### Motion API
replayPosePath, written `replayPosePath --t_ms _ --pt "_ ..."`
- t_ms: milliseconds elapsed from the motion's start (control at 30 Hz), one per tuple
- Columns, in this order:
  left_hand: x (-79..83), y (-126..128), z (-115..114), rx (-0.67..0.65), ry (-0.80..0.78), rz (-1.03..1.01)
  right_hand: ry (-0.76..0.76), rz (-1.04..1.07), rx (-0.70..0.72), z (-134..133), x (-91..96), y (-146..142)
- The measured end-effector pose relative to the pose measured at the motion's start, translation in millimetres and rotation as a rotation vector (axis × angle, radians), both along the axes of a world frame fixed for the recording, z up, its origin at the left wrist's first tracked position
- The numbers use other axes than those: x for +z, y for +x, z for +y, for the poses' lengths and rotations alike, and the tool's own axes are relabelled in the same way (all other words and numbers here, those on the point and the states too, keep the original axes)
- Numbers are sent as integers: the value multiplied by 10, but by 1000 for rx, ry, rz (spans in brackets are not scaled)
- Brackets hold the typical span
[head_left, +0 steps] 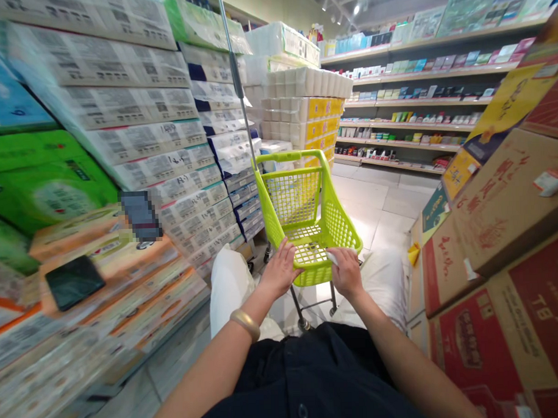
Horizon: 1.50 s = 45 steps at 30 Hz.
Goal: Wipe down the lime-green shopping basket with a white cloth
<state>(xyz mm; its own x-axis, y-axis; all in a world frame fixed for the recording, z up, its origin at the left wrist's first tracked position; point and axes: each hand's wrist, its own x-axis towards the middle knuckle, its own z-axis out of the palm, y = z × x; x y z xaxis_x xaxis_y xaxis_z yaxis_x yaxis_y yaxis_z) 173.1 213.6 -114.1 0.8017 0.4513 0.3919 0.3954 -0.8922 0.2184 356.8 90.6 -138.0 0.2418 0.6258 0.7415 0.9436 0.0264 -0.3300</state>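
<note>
A small lime-green shopping cart (pixel 309 274) with a mesh plastic basket and thin metal legs on casters stands between my knees. My left hand (pixel 281 268) grips the near rim at its left corner, fingers over the edge and thumb along the outside. On the right part of the same rim, my right hand (pixel 347 270) is closed around a small white wipe (pixel 332 258), of which only a bit shows at the fingertips. A tall thin metal pole (pixel 244 106) rises from the cart's far left corner, beside the green handle (pixel 289 157).
Stacked packs of paper goods (pixel 138 104) rise on the left. Two phones, one dark (pixel 75 282) and one blurred out (pixel 142 217), lie on orange packs (pixel 125 248). Cardboard cartons (pixel 512 201) line the right. Tiled floor (pixel 374 196) leads to stocked shelves (pixel 407 101).
</note>
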Motion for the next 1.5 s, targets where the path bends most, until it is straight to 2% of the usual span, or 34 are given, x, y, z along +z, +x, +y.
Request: replayPosePath --t_ms 100,200,300,400,500,567,633,800,900,1033,1100,1233,1300,1367,1500 --pt "0 -8 35 -10 10 -6 -23 31 -36 80 58 -143" --pt "9 -24 45 0 11 1 -135 -48 109 228 146 -507" --pt "28 -63 65 8 19 27 -180 -93 155 293 182 -702" --pt "48 -103 96 18 38 31 -139 -93 121 193 130 -511" --pt "52 -122 109 24 52 28 -47 -42 7 37 57 -195" --pt "43 -127 99 22 55 21 0 10 -75 -5 43 -133" --pt "28 -132 80 21 55 11 3 39 -84 33 61 -255" --pt "-1 -184 77 22 56 3 -111 -44 158 219 138 -754" --pt "-17 -233 129 12 68 -17 -103 -43 153 184 115 -647" --pt "-54 -256 189 -13 85 -61 0 38 -24 55 55 -312" --pt "-71 -247 194 -22 81 -77 31 82 -60 52 55 -334" --pt "-83 -238 184 -27 55 -90 -45 26 162 173 103 -718" --pt "-77 -253 188 -33 46 -89 -84 -6 244 218 120 -821" --pt "-68 -277 199 -34 40 -87 -91 -6 218 206 114 -737" --pt "-54 -314 217 -42 25 -86 -27 49 2 74 65 -268"
